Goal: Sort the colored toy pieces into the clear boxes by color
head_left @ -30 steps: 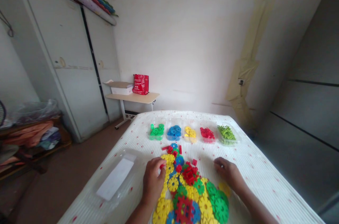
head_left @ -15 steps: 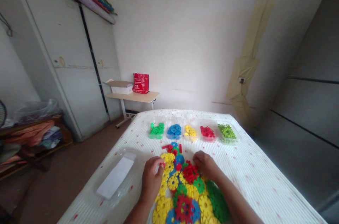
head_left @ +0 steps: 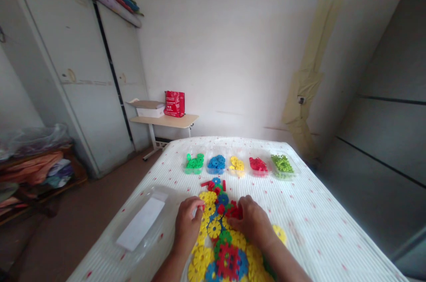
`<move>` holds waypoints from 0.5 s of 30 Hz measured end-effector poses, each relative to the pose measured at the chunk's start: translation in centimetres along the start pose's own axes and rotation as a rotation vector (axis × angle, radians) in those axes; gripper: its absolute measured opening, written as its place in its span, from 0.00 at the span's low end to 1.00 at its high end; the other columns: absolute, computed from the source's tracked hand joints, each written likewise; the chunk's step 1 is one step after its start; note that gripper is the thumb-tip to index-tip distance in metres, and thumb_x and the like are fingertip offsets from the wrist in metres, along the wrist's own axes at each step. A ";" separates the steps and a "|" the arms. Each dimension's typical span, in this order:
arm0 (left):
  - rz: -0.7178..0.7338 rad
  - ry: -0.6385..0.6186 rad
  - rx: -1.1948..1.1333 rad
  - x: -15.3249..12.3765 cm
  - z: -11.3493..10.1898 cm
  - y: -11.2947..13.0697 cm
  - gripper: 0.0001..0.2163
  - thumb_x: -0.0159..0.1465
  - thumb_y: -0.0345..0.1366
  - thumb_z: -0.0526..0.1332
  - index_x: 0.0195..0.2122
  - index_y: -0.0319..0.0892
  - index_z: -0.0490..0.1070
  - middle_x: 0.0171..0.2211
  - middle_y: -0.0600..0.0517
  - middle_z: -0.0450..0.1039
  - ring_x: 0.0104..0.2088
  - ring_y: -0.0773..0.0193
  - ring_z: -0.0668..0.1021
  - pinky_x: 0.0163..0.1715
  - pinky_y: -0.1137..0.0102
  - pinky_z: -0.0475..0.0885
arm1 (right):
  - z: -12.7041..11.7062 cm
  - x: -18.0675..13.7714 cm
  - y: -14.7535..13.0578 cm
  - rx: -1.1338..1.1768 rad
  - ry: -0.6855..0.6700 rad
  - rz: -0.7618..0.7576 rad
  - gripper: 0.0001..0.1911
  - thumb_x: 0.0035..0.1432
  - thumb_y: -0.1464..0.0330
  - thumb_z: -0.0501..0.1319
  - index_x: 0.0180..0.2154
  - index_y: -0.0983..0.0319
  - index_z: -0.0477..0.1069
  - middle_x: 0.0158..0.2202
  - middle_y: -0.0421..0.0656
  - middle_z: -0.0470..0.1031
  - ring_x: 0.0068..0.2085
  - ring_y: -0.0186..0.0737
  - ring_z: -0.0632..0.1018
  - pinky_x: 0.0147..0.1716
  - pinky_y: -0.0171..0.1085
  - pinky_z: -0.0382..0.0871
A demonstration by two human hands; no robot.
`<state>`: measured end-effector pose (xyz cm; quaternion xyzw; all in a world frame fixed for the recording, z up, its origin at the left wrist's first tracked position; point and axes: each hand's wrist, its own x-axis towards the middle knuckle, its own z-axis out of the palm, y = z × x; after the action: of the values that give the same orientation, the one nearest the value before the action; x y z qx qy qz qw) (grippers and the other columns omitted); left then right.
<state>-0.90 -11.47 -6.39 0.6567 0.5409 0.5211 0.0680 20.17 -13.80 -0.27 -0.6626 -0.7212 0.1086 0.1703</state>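
Note:
A spread of interlocking plastic toy pieces lies on the table in front of me: yellow notched discs (head_left: 214, 229), blue and green ones, and a red lattice of square-notched pieces (head_left: 228, 260). My left hand (head_left: 188, 222) is at the left edge of the spread, thumb and forefinger pinched on a small red piece (head_left: 203, 207), mostly hidden. On the right, my right hand (head_left: 255, 222) reaches over the pile, its fingers curled around a red plastic block cluster (head_left: 234, 211). The palm and wrist hide several pieces beneath.
Clear tubs stand in a row across the far side, holding green (head_left: 195, 164), blue (head_left: 216, 164), yellow (head_left: 237, 164), red (head_left: 258, 167) and light green (head_left: 282, 164) pieces. A clear plastic tray (head_left: 148, 215) with a white strip lies at left. A side table (head_left: 179, 121) stands beyond.
My right hand has moved left from the pile's right side onto the red cluster, uncovering a yellow disc at right. The left hand keeps its pinch in about the same place.

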 end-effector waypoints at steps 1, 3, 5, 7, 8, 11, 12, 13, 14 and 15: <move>0.000 0.003 0.000 0.0 0.0 -0.1 0.09 0.55 0.33 0.54 0.29 0.44 0.75 0.33 0.49 0.76 0.37 0.59 0.77 0.40 0.63 0.73 | 0.2 -0.1 -0.4 -0.040 0.003 0.004 0.14 0.46 0.61 0.63 0.34 0.63 0.69 0.37 0.48 0.72 0.35 0.43 0.74 0.30 0.35 0.61; -0.001 0.008 -0.002 -0.1 0.1 -0.2 0.09 0.55 0.33 0.54 0.29 0.44 0.75 0.33 0.49 0.76 0.37 0.59 0.77 0.40 0.63 0.73 | 0.6 -0.2 -0.8 -0.071 -0.017 0.009 0.14 0.47 0.63 0.62 0.36 0.63 0.69 0.39 0.49 0.71 0.37 0.44 0.75 0.31 0.34 0.62; 0.001 0.012 -0.008 -0.1 0.2 -0.4 0.09 0.55 0.34 0.55 0.29 0.44 0.75 0.33 0.49 0.76 0.37 0.59 0.77 0.40 0.63 0.73 | 0.7 -0.2 -0.8 -0.066 -0.044 0.010 0.13 0.48 0.64 0.61 0.36 0.63 0.69 0.39 0.48 0.71 0.36 0.42 0.75 0.30 0.34 0.61; 0.006 0.012 -0.014 0.0 0.2 -0.5 0.09 0.55 0.34 0.55 0.29 0.44 0.75 0.33 0.49 0.76 0.36 0.59 0.77 0.40 0.64 0.73 | 0.6 -0.1 -0.7 -0.042 -0.049 -0.006 0.11 0.48 0.66 0.60 0.37 0.62 0.68 0.39 0.46 0.71 0.35 0.40 0.75 0.29 0.33 0.60; 0.009 0.011 -0.017 0.0 0.2 -0.5 0.09 0.55 0.35 0.55 0.29 0.44 0.75 0.33 0.49 0.77 0.36 0.59 0.77 0.39 0.64 0.73 | 0.5 0.0 -0.6 -0.025 -0.047 -0.025 0.10 0.49 0.68 0.59 0.36 0.62 0.68 0.38 0.45 0.71 0.34 0.39 0.75 0.29 0.32 0.59; 0.017 0.005 -0.020 0.1 0.2 -0.6 0.08 0.55 0.36 0.56 0.29 0.45 0.75 0.32 0.49 0.77 0.35 0.59 0.77 0.39 0.64 0.74 | 0.4 0.0 -0.4 0.029 -0.050 -0.083 0.07 0.48 0.72 0.57 0.33 0.61 0.68 0.35 0.43 0.72 0.33 0.37 0.74 0.28 0.31 0.57; 0.019 0.004 -0.019 0.1 0.2 -0.6 0.08 0.55 0.36 0.56 0.28 0.45 0.75 0.32 0.49 0.77 0.35 0.59 0.77 0.39 0.64 0.74 | 0.3 0.1 -0.4 0.051 -0.052 -0.096 0.06 0.48 0.72 0.57 0.32 0.61 0.68 0.34 0.42 0.72 0.33 0.36 0.73 0.28 0.31 0.57; 0.020 0.005 -0.018 0.1 0.2 -0.5 0.09 0.55 0.36 0.56 0.28 0.45 0.75 0.32 0.49 0.77 0.35 0.59 0.78 0.39 0.64 0.74 | 0.3 0.1 -0.3 0.076 -0.053 -0.100 0.05 0.48 0.73 0.56 0.30 0.61 0.67 0.32 0.42 0.72 0.31 0.35 0.72 0.28 0.31 0.56; 0.020 0.005 -0.016 0.1 0.2 -0.5 0.09 0.55 0.37 0.56 0.28 0.45 0.75 0.32 0.49 0.77 0.35 0.59 0.78 0.39 0.64 0.74 | 0.3 0.2 -0.2 0.109 -0.055 -0.099 0.03 0.48 0.73 0.56 0.29 0.62 0.67 0.30 0.41 0.72 0.30 0.34 0.71 0.27 0.31 0.55; 0.020 0.007 -0.015 0.1 0.2 -0.5 0.09 0.55 0.37 0.55 0.28 0.45 0.75 0.32 0.49 0.77 0.35 0.59 0.78 0.39 0.64 0.74 | 0.3 0.4 0.0 0.151 -0.059 -0.097 0.02 0.48 0.73 0.56 0.28 0.62 0.67 0.28 0.40 0.72 0.29 0.33 0.70 0.26 0.30 0.55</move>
<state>-1.14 -11.11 -6.76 0.6597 0.5307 0.5280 0.0657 20.01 -13.41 -0.48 -0.6088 -0.7468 0.1738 0.2037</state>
